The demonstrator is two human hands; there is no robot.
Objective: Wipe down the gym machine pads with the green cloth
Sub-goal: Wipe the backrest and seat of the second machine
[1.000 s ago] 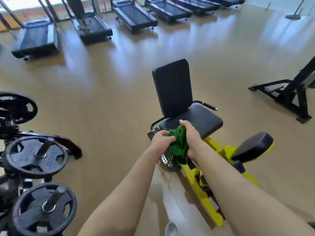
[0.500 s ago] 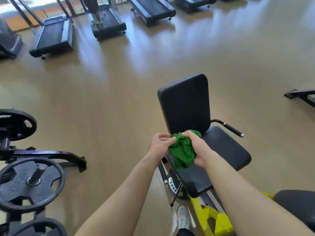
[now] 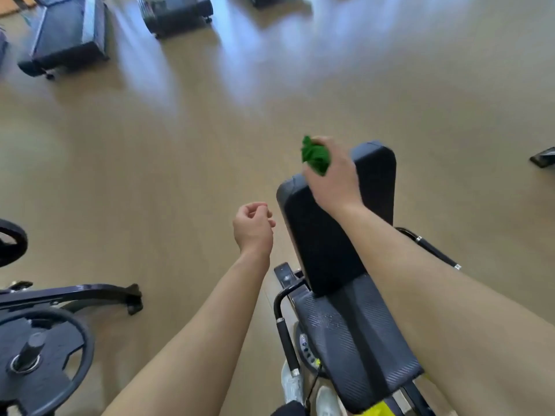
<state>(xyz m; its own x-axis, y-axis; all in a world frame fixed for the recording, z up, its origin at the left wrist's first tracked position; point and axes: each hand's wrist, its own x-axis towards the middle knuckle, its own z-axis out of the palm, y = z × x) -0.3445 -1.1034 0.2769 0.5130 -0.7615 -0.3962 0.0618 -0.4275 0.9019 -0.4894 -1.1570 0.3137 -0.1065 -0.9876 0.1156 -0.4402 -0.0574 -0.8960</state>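
Observation:
The gym machine has a black upright back pad (image 3: pixel 324 235) and a black seat pad (image 3: pixel 354 340) below it. My right hand (image 3: pixel 333 175) is raised at the top of the back pad, shut on a bunched green cloth (image 3: pixel 315 156) that sticks out past my fingers. My left hand (image 3: pixel 253 228) hovers to the left of the back pad with fingers loosely curled and nothing in it, apart from the pad.
Side handles (image 3: pixel 286 334) flank the seat, one more handle (image 3: pixel 429 249) on the right. A rack with black weight plates (image 3: pixel 39 355) stands at lower left. Treadmills (image 3: pixel 66 34) line the far floor. My shoes (image 3: pixel 292 382) show beneath the seat.
My left hand let go of the cloth and drew aside. My right hand lifted the cloth from above the seat to the top of the back pad. The view moved closer and tilted down.

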